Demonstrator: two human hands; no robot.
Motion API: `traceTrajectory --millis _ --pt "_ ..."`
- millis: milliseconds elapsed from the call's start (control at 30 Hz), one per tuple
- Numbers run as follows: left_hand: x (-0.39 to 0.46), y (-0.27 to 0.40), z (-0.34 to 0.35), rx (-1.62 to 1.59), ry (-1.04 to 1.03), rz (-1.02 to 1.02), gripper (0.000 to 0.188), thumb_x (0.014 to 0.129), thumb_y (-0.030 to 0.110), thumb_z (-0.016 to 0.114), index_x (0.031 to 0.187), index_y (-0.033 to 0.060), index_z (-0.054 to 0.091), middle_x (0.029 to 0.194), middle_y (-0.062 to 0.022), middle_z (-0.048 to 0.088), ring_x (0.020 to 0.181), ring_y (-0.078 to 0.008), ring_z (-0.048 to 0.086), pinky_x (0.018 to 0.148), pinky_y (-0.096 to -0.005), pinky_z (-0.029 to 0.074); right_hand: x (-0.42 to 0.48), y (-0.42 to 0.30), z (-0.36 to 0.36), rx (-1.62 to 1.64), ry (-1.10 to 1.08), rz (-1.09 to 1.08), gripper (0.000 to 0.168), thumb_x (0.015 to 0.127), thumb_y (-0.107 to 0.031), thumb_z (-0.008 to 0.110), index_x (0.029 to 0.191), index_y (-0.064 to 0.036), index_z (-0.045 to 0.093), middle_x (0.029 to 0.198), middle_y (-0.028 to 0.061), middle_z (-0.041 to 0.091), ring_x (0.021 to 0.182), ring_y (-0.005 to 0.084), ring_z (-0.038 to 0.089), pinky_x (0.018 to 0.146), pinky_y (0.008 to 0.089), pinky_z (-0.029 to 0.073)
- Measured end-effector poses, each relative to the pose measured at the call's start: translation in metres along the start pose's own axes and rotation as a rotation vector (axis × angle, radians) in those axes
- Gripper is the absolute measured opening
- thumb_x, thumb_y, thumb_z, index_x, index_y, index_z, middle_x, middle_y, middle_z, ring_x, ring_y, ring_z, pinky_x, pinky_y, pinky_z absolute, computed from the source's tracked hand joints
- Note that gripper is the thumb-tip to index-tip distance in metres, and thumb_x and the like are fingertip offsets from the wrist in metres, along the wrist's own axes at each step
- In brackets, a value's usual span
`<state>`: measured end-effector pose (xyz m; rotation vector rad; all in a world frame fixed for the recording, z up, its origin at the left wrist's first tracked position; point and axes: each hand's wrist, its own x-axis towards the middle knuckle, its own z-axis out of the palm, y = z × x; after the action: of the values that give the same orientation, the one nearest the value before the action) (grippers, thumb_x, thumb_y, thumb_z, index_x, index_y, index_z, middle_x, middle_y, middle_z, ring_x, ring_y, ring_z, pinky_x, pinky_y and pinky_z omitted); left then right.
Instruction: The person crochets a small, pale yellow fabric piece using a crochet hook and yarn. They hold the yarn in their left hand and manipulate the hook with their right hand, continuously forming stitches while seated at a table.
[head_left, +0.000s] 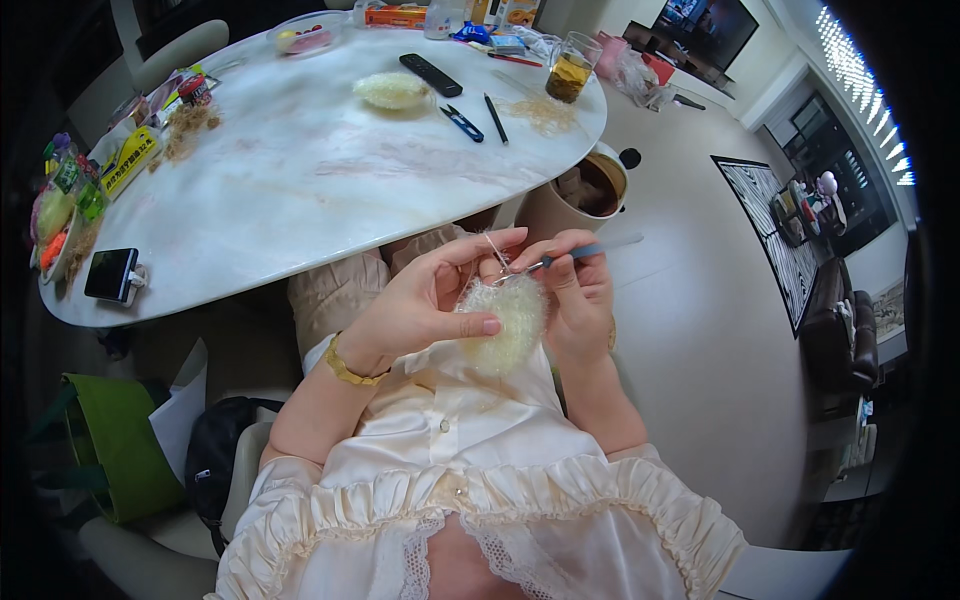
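Observation:
Between my hands, above my lap, is a fuzzy pale-yellow crocheted piece (506, 330). My left hand (442, 292) grips it, thumb flat on its front, with a strand of yarn (495, 246) running up to the raised index finger. A crochet hook (592, 247) with a blue-grey handle is pinched in my right hand (577, 292). Its metal tip lies at the piece's upper edge; whether it passes through a stitch is hard to see. On the marble table (285, 187) ahead lies a similar pale-yellow fuzzy ball (391, 91).
Thread snips (462, 124), a dark pen-like stick (496, 118), a remote control (430, 75) and a glass mug of tea (571, 71) stand or lie on the table. A phone (111, 275) is near its left end. Below the right edge stands a bin (577, 187); a green bag (120, 446) is at lower left.

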<state>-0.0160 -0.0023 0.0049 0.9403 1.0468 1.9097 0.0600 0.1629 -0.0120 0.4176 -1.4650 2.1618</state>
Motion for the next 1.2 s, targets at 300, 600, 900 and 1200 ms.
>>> traceTrajectory --millis 300,600,900,1200 --pt "0.0 0.003 0.002 0.008 -0.001 -0.024 0.084 0.064 0.003 0.08 0.137 0.0003 0.039 0.087 0.004 0.046 0.087 -0.0067 0.046 0.082 -0.0191 0.037 0.007 -0.015 -0.005 -0.234 -0.197 -0.179 0.013 0.096 -0.016 0.048 0.1 -0.004 0.045 0.083 0.0126 0.059 0.083 0.0202 0.06 0.078 0.0321 0.048" --pt "0.0 0.003 0.003 -0.017 0.014 -0.049 0.086 0.064 0.002 0.08 0.138 0.0011 0.038 0.088 0.0045 0.046 0.088 -0.0062 0.046 0.083 -0.0189 0.037 0.01 -0.016 -0.011 -0.527 -0.321 -0.38 0.004 0.092 -0.008 0.052 0.093 -0.004 0.051 0.085 0.0116 0.061 0.079 0.0162 0.054 0.07 0.0257 0.044" --pt "0.0 0.0 0.004 -0.11 0.003 -0.044 0.089 0.063 0.002 0.081 0.139 0.0018 0.036 0.088 0.0051 0.045 0.089 -0.006 0.046 0.085 -0.0187 0.037 0.001 0.006 0.004 -0.054 -0.137 -0.251 0.009 0.09 -0.011 0.056 0.095 -0.004 0.052 0.091 0.0118 0.058 0.085 0.0176 0.056 0.077 0.0287 0.047" --pt "0.002 -0.012 0.006 -0.225 0.067 0.034 0.073 0.074 0.0 0.072 0.138 -0.0009 0.036 0.102 0.0007 0.054 0.099 -0.0082 0.051 0.09 -0.0229 0.041 -0.005 0.017 0.008 -0.145 -0.052 -0.274 0.006 0.089 -0.009 0.059 0.092 -0.005 0.059 0.093 0.0109 0.059 0.083 0.0172 0.057 0.079 0.0279 0.047"
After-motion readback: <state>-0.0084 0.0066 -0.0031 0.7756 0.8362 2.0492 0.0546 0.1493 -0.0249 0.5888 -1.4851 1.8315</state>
